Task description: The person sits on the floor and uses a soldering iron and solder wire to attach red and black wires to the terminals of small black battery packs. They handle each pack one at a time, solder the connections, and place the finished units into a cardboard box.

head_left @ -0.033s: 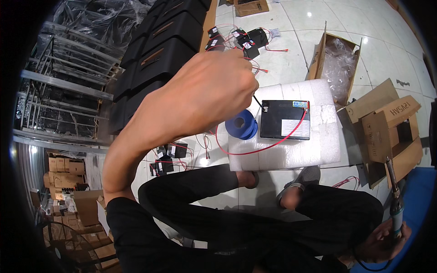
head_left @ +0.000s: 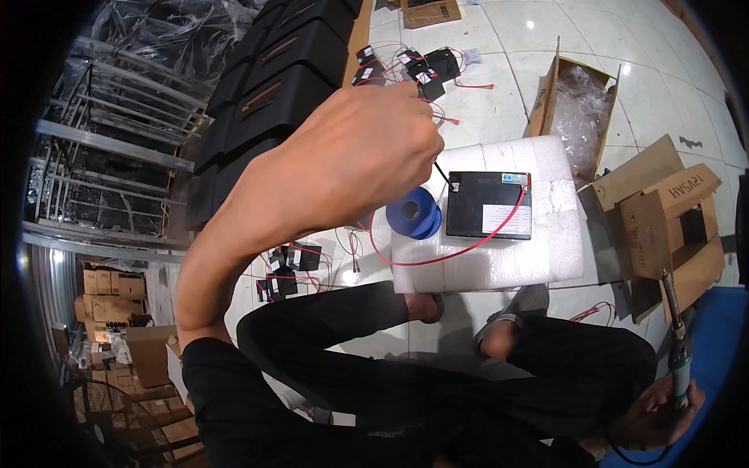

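My left hand reaches over the left of a white foam block, fingers curled closed. A black wire runs from a black battery on the block up into this hand; the fingertips are hidden. From the battery's other terminal a red wire loops down and left, passing under my wrist. Beside the battery sits a blue spool. At lower right my right hand grips a soldering iron by its handle, tip pointing up.
Small black batteries with red leads lie on the tiles beyond my left hand and by my knee. To the right stand an open carton holding clear plastic and an open cardboard box. Large black cases line the left.
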A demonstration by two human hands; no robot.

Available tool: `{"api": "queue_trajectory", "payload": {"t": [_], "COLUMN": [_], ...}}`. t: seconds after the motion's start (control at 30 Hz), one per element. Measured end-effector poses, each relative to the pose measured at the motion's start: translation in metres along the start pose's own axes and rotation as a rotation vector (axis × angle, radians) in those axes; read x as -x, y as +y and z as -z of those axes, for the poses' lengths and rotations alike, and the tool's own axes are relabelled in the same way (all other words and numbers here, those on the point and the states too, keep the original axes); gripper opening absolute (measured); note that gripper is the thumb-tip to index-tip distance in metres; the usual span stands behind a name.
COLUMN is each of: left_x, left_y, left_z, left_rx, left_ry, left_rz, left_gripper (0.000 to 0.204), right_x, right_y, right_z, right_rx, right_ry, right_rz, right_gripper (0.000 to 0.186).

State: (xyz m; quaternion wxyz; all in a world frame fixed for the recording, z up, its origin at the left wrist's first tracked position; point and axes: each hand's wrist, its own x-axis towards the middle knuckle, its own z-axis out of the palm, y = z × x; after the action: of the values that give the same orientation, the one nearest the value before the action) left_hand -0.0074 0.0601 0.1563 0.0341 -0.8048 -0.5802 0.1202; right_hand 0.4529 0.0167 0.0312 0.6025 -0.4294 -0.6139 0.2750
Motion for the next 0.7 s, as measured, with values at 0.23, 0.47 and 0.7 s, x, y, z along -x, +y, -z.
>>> {"api": "queue_trajectory", "payload": {"t": [0.23,0.47,0.7], "left_x": [-0.012,0.024,0.049], "left_y": [-0.008,0.013,0.063], "left_z": [0.002,-0.01,-0.044], "left_rx": [0.029,0.215,0.298], "left_ry": [-0.045,0.141,0.306], "left_rz": [0.015,-0.006,0.207], "left_gripper": [0.016,0.016,0.023], "right_x": [0.004,0.007,0.008], "right_y": [0.01,0.013,0.015], "right_z": [0.011,0.014,0.016], "right_rx": [-0.227,-0.252,0.026], "right_ry": [0.008,0.027,0.033], "right_rz": [-0.071,-0.07,0.004], "right_gripper": [0.026,0.024,0.025]}}
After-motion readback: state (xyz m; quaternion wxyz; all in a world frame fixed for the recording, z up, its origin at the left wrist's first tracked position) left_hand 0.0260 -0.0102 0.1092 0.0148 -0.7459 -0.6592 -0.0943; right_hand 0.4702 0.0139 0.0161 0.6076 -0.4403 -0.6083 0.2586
